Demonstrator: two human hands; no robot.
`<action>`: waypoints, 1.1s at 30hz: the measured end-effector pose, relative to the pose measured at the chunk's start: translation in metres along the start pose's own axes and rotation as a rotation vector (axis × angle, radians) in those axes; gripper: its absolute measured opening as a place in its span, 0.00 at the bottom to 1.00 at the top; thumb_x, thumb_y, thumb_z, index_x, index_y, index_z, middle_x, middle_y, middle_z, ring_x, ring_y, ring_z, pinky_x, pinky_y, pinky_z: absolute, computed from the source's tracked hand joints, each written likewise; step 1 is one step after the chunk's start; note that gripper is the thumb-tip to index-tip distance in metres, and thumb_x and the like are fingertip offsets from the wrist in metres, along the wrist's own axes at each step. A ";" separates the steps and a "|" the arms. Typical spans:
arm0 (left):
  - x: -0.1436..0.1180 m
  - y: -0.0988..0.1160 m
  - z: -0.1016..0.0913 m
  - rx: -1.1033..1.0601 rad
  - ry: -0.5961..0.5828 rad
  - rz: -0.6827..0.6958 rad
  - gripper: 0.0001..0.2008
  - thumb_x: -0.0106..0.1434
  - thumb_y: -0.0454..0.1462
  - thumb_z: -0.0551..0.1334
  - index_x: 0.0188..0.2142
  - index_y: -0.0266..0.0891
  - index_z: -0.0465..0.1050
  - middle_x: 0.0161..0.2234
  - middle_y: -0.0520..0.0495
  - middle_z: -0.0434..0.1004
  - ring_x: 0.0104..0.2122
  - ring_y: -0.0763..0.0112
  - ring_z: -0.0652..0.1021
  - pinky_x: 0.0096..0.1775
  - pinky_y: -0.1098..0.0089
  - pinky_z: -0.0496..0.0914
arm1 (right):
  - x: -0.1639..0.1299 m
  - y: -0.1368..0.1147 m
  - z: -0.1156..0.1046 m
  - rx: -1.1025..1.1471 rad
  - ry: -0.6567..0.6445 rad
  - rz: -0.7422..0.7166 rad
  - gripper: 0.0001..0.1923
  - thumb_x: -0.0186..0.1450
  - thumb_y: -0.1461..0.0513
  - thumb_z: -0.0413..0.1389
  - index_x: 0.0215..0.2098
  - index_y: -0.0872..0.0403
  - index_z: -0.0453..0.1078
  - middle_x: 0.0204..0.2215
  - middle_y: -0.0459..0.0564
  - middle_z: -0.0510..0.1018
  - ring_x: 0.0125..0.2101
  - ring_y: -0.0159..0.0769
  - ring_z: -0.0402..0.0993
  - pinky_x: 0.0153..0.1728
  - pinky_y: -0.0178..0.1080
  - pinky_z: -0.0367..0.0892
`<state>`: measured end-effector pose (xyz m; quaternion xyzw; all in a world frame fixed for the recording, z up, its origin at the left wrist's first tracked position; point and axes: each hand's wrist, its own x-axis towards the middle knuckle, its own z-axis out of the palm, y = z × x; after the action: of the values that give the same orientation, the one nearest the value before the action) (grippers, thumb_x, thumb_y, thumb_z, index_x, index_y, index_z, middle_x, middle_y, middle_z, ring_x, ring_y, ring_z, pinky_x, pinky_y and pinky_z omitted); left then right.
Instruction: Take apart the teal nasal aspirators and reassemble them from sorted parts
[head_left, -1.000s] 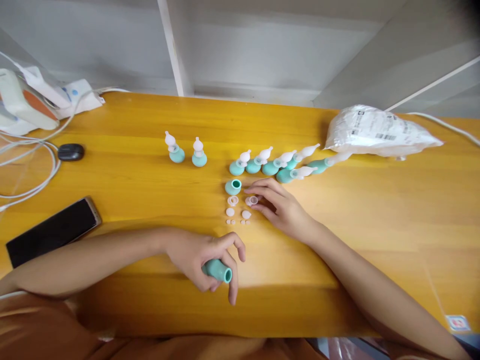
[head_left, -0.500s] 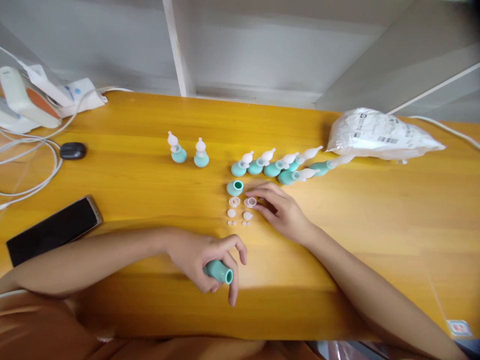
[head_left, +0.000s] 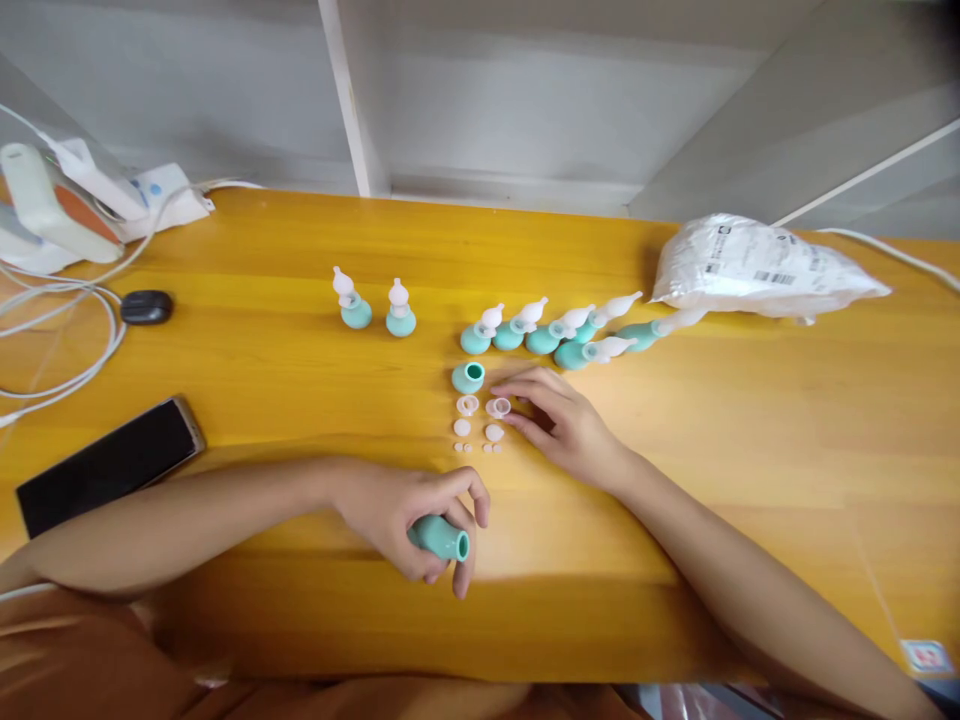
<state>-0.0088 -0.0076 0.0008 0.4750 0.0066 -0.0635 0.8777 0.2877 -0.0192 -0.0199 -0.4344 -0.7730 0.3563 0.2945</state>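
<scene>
My left hand (head_left: 416, 520) is wrapped round a teal squeeze bulb (head_left: 442, 538), its open neck pointing right; the index finger curls free above. My right hand (head_left: 559, 420) has thumb and forefinger at the two sides of a clear plastic fitting (head_left: 499, 407), closed on it at table level. Left of that lies a second clear fitting (head_left: 468, 405). Behind it stands another teal bulb (head_left: 469, 377) with its mouth uncovered. In front are two pale round pieces, one a disc (head_left: 462, 428), the other a rounder piece (head_left: 493, 433), and several tiny discs (head_left: 463, 448).
Several teal bulbs with whitish tips (head_left: 541, 338) stand in a group behind my right hand, and two similar ones (head_left: 400, 318) farther left. A white plastic bag (head_left: 757, 265) lies back right. At left are a phone (head_left: 109, 465), a black mouse-like object (head_left: 146, 307) and white cables (head_left: 67, 385).
The bulb in my left hand has turned slightly, its mouth now a little higher and farther right. My right hand stays at the clear fitting. The view has shifted slightly.
</scene>
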 end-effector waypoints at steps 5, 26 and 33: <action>-0.001 -0.003 0.002 -0.202 0.027 -0.080 0.20 0.74 0.40 0.71 0.50 0.46 0.58 0.48 0.41 0.85 0.36 0.73 0.83 0.37 0.73 0.75 | 0.001 -0.001 -0.002 -0.014 0.006 -0.010 0.18 0.78 0.63 0.63 0.64 0.46 0.73 0.53 0.56 0.81 0.52 0.50 0.81 0.52 0.54 0.80; 0.005 -0.009 -0.008 -0.383 -0.105 -0.051 0.38 0.61 0.53 0.82 0.50 0.49 0.54 0.55 0.38 0.85 0.43 0.60 0.87 0.45 0.59 0.80 | -0.007 -0.084 -0.040 0.079 0.125 -0.052 0.20 0.75 0.64 0.65 0.63 0.42 0.77 0.47 0.55 0.78 0.45 0.49 0.80 0.39 0.49 0.83; 0.004 -0.011 -0.006 -0.364 -0.102 -0.033 0.35 0.64 0.54 0.79 0.49 0.48 0.55 0.51 0.41 0.86 0.43 0.63 0.85 0.46 0.61 0.76 | 0.010 -0.052 -0.045 -0.214 0.264 -0.011 0.19 0.76 0.66 0.62 0.62 0.41 0.79 0.51 0.55 0.82 0.47 0.51 0.82 0.39 0.51 0.82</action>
<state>-0.0058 -0.0087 -0.0123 0.3042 -0.0186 -0.0995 0.9472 0.2938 -0.0161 0.0490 -0.5018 -0.7636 0.2103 0.3476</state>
